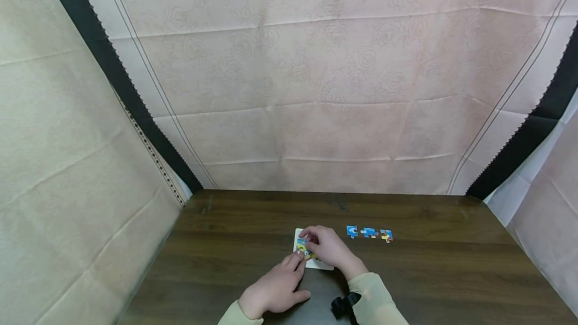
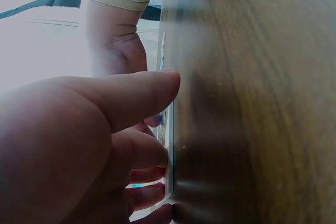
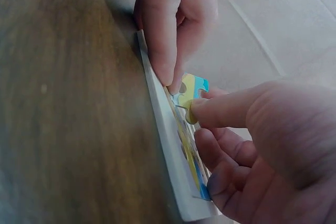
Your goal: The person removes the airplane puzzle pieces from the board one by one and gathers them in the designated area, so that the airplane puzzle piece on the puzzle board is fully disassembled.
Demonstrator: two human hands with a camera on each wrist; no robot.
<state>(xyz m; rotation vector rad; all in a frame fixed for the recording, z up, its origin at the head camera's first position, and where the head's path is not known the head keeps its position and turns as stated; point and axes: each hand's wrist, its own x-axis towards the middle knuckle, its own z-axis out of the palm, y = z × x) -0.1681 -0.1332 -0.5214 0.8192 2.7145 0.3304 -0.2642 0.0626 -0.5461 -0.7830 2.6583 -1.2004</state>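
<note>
A white-framed jigsaw puzzle board (image 1: 319, 265) lies on the table with part of its colourful picture covered by the hands. My right hand (image 1: 331, 249) is over it, pinching a yellow-and-blue jigsaw piece (image 3: 190, 90) between thumb and fingers. In the right wrist view this piece stands tilted up from the board, close to the left fingertips. My left hand (image 1: 277, 285) lies at the board's near left side, its extended fingers resting on the frame and its thumb held apart. The left wrist view shows the left fingers along the board's edge (image 2: 170, 166).
Three loose jigsaw pieces lie in a row to the right of the board: a blue one (image 1: 352, 231), another mostly blue (image 1: 369, 232) and one with yellow and red (image 1: 386, 235). Pale fabric (image 1: 316, 139) hangs behind the brown wooden table (image 1: 451, 265).
</note>
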